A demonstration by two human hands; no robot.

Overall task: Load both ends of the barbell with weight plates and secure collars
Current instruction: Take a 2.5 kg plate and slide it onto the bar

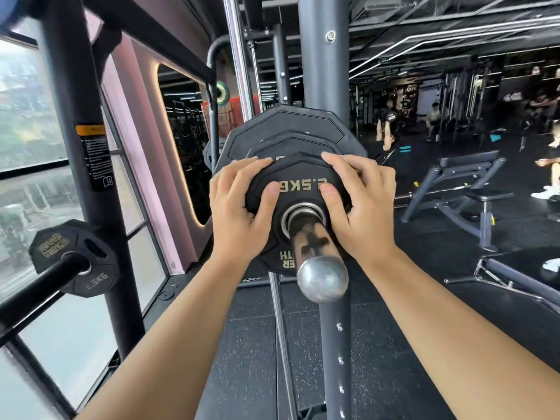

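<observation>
small black rubber weight plate (pixel 298 180) is showing gold lettering; silver steel barbell sleeve (pixel 312 237) is carrying dark reflections; dark grey metal rack post (pixel 106 225) is wearing an orange-topped black label (pixel 95 156); black rubber floor (pixel 248 344) is showing pale speckles.

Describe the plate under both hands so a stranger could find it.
Find the chrome barbell sleeve jutting toward the camera. On it sits a stack of black plates. The front plate, gripped by left hand and right hand, is smallest and marked 2.5KG.
</observation>
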